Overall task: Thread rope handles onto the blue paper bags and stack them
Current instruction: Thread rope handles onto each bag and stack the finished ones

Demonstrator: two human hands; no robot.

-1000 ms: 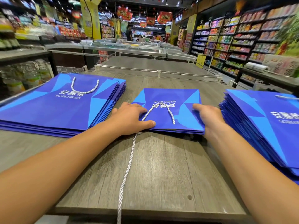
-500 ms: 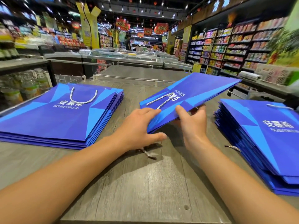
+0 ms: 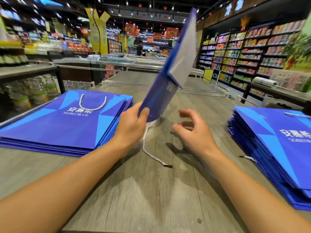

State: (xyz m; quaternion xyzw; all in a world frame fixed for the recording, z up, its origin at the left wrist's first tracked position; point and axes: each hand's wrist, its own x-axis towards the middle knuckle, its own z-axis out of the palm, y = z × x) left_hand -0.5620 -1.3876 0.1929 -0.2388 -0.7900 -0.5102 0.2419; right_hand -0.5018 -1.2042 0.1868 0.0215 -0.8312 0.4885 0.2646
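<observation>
Left hand [image 3: 133,121] grips a blue bag [image 3: 161,96], tilted up.
Right hand [image 3: 193,130] hovers beside the bag, fingers loose, holding nothing; a rope [image 3: 151,148] dangles under it.

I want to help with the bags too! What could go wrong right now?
Only the left hand pinches the raised blue paper bag by one corner, so it could slip or bend. The right hand is open and off it. The loose rope trailing onto the table might snag or pull out of the bag.
</observation>
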